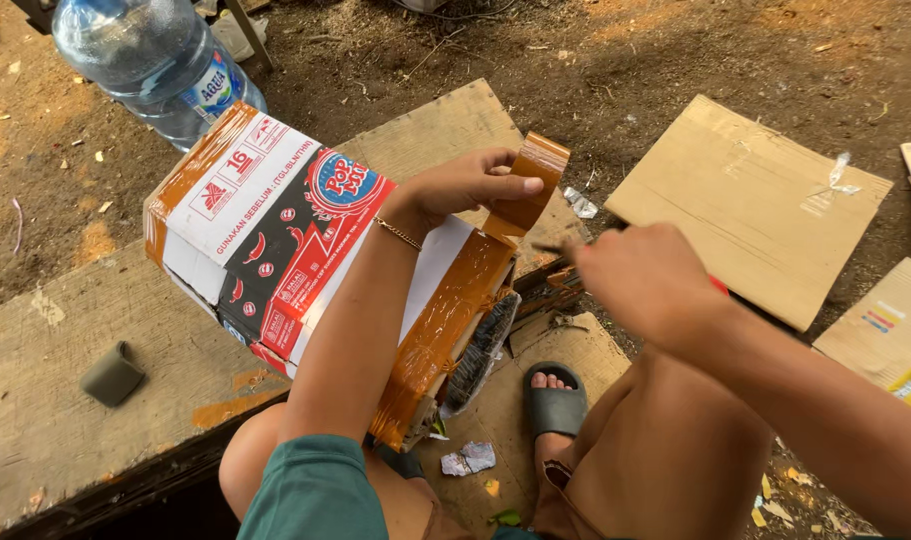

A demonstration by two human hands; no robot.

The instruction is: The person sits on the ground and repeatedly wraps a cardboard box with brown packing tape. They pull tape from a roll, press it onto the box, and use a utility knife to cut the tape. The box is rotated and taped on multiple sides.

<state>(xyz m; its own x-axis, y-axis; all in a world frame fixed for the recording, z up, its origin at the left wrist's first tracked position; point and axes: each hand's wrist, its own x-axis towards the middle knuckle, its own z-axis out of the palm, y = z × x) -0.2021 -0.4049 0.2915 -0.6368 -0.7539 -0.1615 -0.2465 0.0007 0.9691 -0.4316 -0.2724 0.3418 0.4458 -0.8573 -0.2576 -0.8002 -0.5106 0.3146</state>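
Weathered plywood worktop [65,420] on bare dirt ground [675,50]. Printed cardboard box [275,220], glossy brown tape [440,330] along it. Our left hand [465,185] pinches the tape roll [530,185]; our right hand [640,280] is fisted, blurred.

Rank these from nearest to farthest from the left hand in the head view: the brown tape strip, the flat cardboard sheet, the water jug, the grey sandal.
From the left hand:
1. Brown tape strip, pinched in its fingers.
2. Grey sandal, below on the ground, and flat cardboard sheet, off to the right: too close to call.
3. Water jug, far upper left.
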